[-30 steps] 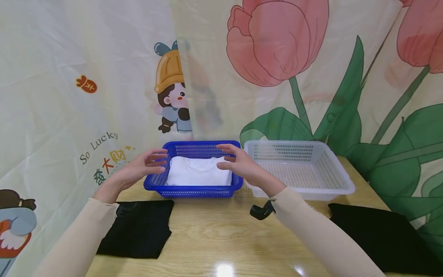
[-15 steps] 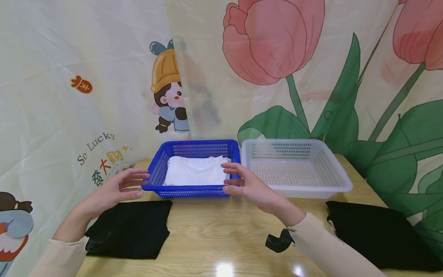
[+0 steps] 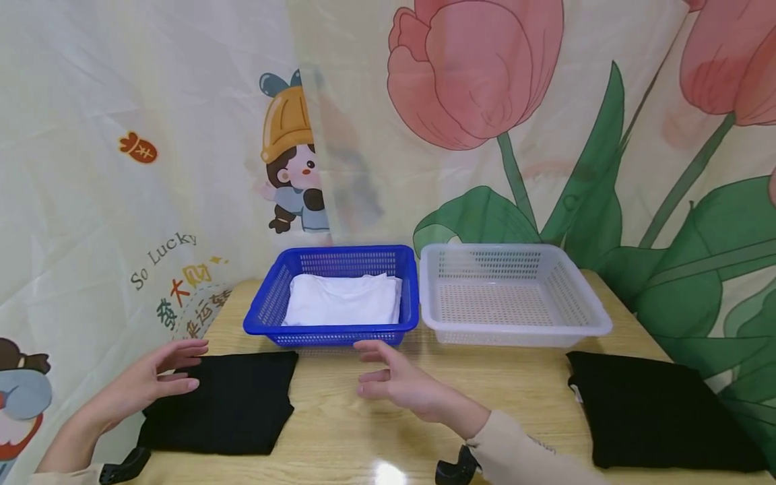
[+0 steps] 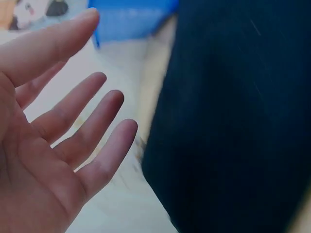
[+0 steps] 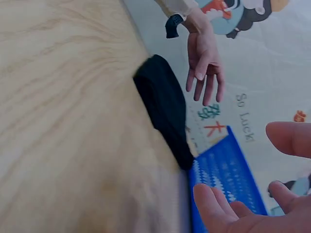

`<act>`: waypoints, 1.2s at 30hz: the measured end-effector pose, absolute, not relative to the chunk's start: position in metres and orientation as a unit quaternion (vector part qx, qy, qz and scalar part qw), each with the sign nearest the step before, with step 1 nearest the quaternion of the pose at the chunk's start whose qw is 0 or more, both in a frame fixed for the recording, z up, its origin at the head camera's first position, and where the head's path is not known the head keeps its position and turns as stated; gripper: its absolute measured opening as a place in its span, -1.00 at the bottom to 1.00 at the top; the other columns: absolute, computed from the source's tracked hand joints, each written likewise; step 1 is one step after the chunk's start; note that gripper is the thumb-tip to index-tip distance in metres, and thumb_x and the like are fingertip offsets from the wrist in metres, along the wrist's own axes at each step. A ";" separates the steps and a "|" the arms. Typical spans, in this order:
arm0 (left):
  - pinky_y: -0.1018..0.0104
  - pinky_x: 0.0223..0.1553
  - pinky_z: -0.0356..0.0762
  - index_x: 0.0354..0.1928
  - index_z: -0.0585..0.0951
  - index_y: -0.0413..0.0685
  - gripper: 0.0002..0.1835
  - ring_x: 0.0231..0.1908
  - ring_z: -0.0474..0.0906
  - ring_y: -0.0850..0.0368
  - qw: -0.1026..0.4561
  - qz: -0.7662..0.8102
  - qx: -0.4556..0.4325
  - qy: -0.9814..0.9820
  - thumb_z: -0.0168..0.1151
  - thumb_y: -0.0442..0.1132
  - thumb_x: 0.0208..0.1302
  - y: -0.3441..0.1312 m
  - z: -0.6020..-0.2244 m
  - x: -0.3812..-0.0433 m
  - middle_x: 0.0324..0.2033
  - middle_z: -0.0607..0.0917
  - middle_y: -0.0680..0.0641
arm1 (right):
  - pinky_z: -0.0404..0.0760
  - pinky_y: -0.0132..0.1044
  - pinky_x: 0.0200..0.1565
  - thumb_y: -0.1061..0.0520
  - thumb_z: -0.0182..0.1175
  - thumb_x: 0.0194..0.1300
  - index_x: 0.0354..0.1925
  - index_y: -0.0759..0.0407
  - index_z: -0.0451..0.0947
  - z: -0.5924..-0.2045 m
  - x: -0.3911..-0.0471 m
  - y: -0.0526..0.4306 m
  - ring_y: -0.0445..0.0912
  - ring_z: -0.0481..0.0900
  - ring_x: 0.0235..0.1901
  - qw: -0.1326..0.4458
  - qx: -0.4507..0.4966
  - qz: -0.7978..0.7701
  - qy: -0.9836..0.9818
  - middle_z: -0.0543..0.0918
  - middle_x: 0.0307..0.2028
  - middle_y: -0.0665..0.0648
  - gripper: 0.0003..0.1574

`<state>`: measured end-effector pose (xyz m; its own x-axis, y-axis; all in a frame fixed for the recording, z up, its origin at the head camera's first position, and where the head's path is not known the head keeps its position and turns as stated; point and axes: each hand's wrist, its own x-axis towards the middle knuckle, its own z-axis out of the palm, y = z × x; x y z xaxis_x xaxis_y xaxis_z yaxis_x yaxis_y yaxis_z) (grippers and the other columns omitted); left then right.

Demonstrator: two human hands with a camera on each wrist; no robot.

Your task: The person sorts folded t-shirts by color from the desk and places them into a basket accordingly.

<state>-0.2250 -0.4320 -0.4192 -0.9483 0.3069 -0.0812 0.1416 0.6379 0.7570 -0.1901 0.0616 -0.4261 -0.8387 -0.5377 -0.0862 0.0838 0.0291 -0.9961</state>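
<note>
My left hand [image 3: 148,380] hovers at the left edge of a folded black garment [image 3: 233,404], fingers loosely spread and holding nothing. In the left wrist view that black garment [image 4: 228,121] lies just beside the spread fingers [image 4: 92,126]. Over the table between the two black garments, my right hand [image 3: 406,384] is held in the air with relaxed fingers and nothing in them. Behind it stands a blue basket [image 3: 333,335] with folded white clothing [image 3: 342,301] lying inside. The right wrist view shows the blue basket [image 5: 228,170] beyond the fingertips.
A white basket [image 3: 515,333] with nothing in it stands right of the blue one. Another folded black garment [image 3: 667,414] lies at the table's right side. A printed curtain [image 3: 364,135] hangs behind and left of the wooden table [image 3: 339,431].
Both hands have drawn back from above the blue basket toward the front. The left hand moved left and down to the black garment; the right came down over the table. The white clothing stays put.
</note>
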 end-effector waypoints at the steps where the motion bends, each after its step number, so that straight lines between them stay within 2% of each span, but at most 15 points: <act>1: 0.39 -0.02 0.68 0.61 0.22 -0.12 -0.19 0.31 0.56 -0.02 0.103 0.396 0.118 0.905 0.39 -0.14 0.47 -0.438 -0.424 -0.225 0.47 0.43 -0.31 | 0.62 0.09 0.26 0.30 0.36 0.40 0.54 -0.01 0.29 -0.431 -0.189 0.056 0.24 0.56 0.29 0.236 -0.164 -0.682 0.673 0.29 0.47 0.34 -0.14; 3: 0.38 0.00 0.67 0.61 0.21 -0.15 -0.17 0.34 0.48 -0.29 0.106 0.377 0.109 0.914 0.41 -0.13 0.45 -0.448 -0.432 -0.225 0.48 0.40 -0.37 | 0.64 0.09 0.24 0.32 0.37 0.36 0.56 0.02 0.27 -0.440 -0.188 0.046 0.17 0.62 0.22 0.246 -0.158 -0.692 0.660 0.27 0.48 0.38 -0.08; 4: 0.29 0.03 0.68 0.61 0.20 -0.16 -0.15 0.36 0.43 -0.39 0.107 0.369 0.109 0.917 0.41 -0.13 0.45 -0.453 -0.436 -0.225 0.48 0.40 -0.38 | 0.65 0.10 0.22 0.34 0.37 0.35 0.57 0.04 0.25 -0.444 -0.187 0.041 0.14 0.64 0.18 0.251 -0.155 -0.697 0.653 0.26 0.49 0.40 -0.06; 7: -0.08 0.19 0.59 0.61 0.20 -0.18 -0.11 0.40 0.31 -0.48 0.108 0.361 0.102 0.921 0.46 -0.13 0.40 -0.463 -0.445 -0.225 0.48 0.38 -0.40 | 0.68 0.14 0.19 0.36 0.37 0.32 0.59 0.10 0.20 -0.454 -0.186 0.029 0.11 0.66 0.12 0.263 -0.145 -0.708 0.639 0.22 0.51 0.44 -0.01; 9: -0.37 0.21 0.47 0.62 0.17 -0.19 -0.07 0.41 0.22 -0.57 0.109 0.365 0.100 0.919 0.47 -0.15 0.38 -0.467 -0.449 -0.226 0.50 0.31 -0.43 | 0.69 0.14 0.16 0.37 0.36 0.31 0.59 0.11 0.19 -0.459 -0.187 0.021 0.11 0.66 0.10 0.269 -0.136 -0.712 0.635 0.24 0.50 0.44 0.00; 11: -0.50 0.16 0.43 0.64 0.13 -0.21 -0.02 0.41 0.15 -0.66 0.114 0.376 0.094 0.915 0.50 -0.16 0.35 -0.471 -0.451 -0.226 0.53 0.22 -0.48 | 0.71 0.14 0.14 0.38 0.37 0.30 0.58 0.12 0.20 -0.462 -0.188 0.014 0.12 0.67 0.09 0.272 -0.125 -0.714 0.632 0.26 0.48 0.44 -0.01; 14: -0.57 0.16 0.42 0.65 0.04 -0.25 0.06 0.38 0.10 -0.80 0.127 0.381 0.086 0.912 0.52 -0.18 0.31 -0.474 -0.455 -0.227 0.54 0.09 -0.56 | 0.73 0.13 0.11 0.39 0.38 0.30 0.58 0.10 0.22 -0.465 -0.190 0.005 0.13 0.69 0.06 0.275 -0.111 -0.717 0.630 0.29 0.46 0.43 -0.01; 16: -0.55 0.16 0.43 0.65 -0.01 -0.25 0.11 0.38 0.09 -0.82 0.142 0.378 0.078 0.911 0.54 -0.17 0.29 -0.476 -0.457 -0.229 0.52 0.05 -0.61 | 0.73 0.14 0.10 0.39 0.37 0.30 0.59 0.10 0.20 -0.466 -0.192 0.000 0.13 0.70 0.06 0.279 -0.107 -0.720 0.626 0.30 0.45 0.43 0.01; 20: -0.65 0.23 0.23 0.67 -0.02 -0.20 0.19 0.40 -0.02 -0.83 0.163 0.366 0.058 0.914 0.60 -0.12 0.21 -0.475 -0.462 -0.233 0.52 -0.08 -0.66 | 0.73 0.18 0.08 0.41 0.34 0.33 0.62 0.09 0.14 -0.469 -0.196 -0.010 0.16 0.69 0.08 0.295 -0.101 -0.731 0.607 0.32 0.44 0.43 0.04; 24: -0.71 0.29 -0.02 0.67 0.01 -0.18 0.21 0.43 -0.20 -0.83 0.168 0.367 0.043 0.914 0.63 -0.14 0.15 -0.470 -0.463 -0.237 0.56 -0.22 -0.63 | 0.73 0.21 0.06 0.43 0.33 0.33 0.63 0.07 0.13 -0.471 -0.199 -0.017 0.19 0.69 0.10 0.311 -0.087 -0.745 0.583 0.34 0.41 0.44 0.05; 27: -0.72 0.29 -0.04 0.66 0.03 -0.19 0.18 0.43 -0.21 -0.81 0.167 0.369 0.041 0.913 0.62 -0.18 0.17 -0.466 -0.463 -0.237 0.56 -0.21 -0.62 | 0.72 0.23 0.07 0.43 0.32 0.34 0.63 0.07 0.10 -0.472 -0.201 -0.020 0.22 0.68 0.12 0.323 -0.081 -0.754 0.566 0.35 0.41 0.43 0.05; 31: -0.66 0.26 0.14 0.66 0.03 -0.18 0.17 0.42 -0.01 -0.73 0.171 0.364 0.037 0.915 0.61 -0.14 0.19 -0.460 -0.462 -0.235 0.53 -0.05 -0.60 | 0.69 0.26 0.11 0.41 0.31 0.36 0.65 0.08 0.06 -0.473 -0.202 -0.024 0.25 0.68 0.13 0.336 -0.083 -0.760 0.550 0.35 0.40 0.39 0.06; 34: -0.63 0.27 0.15 0.66 0.02 -0.16 0.17 0.43 0.03 -0.68 0.173 0.364 0.038 0.914 0.60 -0.13 0.20 -0.454 -0.460 -0.233 0.53 -0.02 -0.59 | 0.69 0.27 0.11 0.40 0.30 0.37 0.65 0.09 0.04 -0.474 -0.203 -0.026 0.25 0.68 0.12 0.340 -0.083 -0.762 0.545 0.36 0.39 0.37 0.06; 36: -0.64 0.29 0.07 0.66 0.04 -0.16 0.17 0.45 -0.03 -0.67 0.169 0.365 0.043 0.914 0.61 -0.15 0.17 -0.449 -0.458 -0.232 0.54 -0.04 -0.59 | 0.69 0.26 0.11 0.40 0.30 0.38 0.65 0.09 0.04 -0.474 -0.204 -0.026 0.25 0.68 0.12 0.341 -0.082 -0.764 0.542 0.37 0.38 0.36 0.06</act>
